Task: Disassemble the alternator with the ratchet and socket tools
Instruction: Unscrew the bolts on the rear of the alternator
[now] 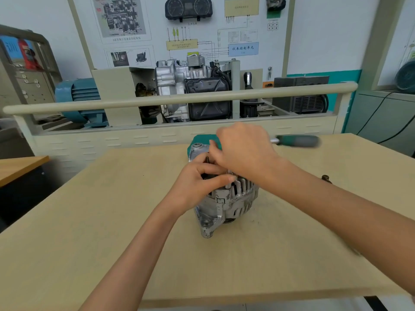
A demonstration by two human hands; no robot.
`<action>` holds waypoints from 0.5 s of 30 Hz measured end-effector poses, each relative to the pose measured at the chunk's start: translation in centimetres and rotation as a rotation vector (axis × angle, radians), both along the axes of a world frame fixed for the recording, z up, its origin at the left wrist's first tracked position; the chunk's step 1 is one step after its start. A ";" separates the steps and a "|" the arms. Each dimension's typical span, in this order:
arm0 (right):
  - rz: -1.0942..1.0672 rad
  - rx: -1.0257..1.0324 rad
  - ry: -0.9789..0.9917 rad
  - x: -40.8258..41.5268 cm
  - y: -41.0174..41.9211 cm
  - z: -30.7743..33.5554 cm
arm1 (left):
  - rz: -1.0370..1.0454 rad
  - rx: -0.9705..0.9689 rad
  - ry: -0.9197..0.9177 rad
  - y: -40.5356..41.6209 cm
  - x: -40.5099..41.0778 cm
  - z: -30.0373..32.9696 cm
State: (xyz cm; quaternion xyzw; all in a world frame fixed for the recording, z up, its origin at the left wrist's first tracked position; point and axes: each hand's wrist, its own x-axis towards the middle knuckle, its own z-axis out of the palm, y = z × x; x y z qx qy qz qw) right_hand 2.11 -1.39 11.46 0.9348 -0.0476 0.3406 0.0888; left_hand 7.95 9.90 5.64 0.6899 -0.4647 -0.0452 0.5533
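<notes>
Item: silver cast-metal alternator with slotted cooling ribs point(226, 198). Location: standing on the pale beige wooden worktop point(89, 221), centre of the surface, a mounting lug at its near lower edge and another at its far upper edge. A teal part sits at its far top side, partly hidden behind the hands.

Item: left hand point(197, 180). Position: on the near-left upper side of the alternator. State: fingers curled around the housing, thumb laid across the top of the ribs, steadying the unit.

Item: right hand point(244, 149). Position: over the far top of the alternator, just above the left hand. State: fingers bent down around the head end of the tool; exact grip on the head is hidden by the back of the hand.

Item: ratchet with dark green and grey handle point(298, 140). Position: handle projecting to the right from the right hand, roughly level, above the worktop; blurred. The socket end is concealed.

Item: small dark metal part point(326, 178). Position: on the worktop, right of the alternator, partly behind the right forearm; kind cannot be told.

Background, far side: beige rail point(179, 98), cutaway transmission display point(193, 90), wall diagram board point(184, 30), teal electric motor point(78, 95) at the left.
</notes>
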 end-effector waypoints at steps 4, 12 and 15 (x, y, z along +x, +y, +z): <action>-0.172 -0.121 0.007 0.2 1.4 0.0 | 0.054 0.002 -0.024 -0.5 -0.6 -0.2; 0.178 -0.154 0.166 0.3 -0.3 1.0 | -0.040 0.069 -0.011 0.5 -0.2 0.2; 0.319 -0.145 0.216 0.6 -0.7 1.3 | -0.081 0.081 0.055 0.9 0.3 0.2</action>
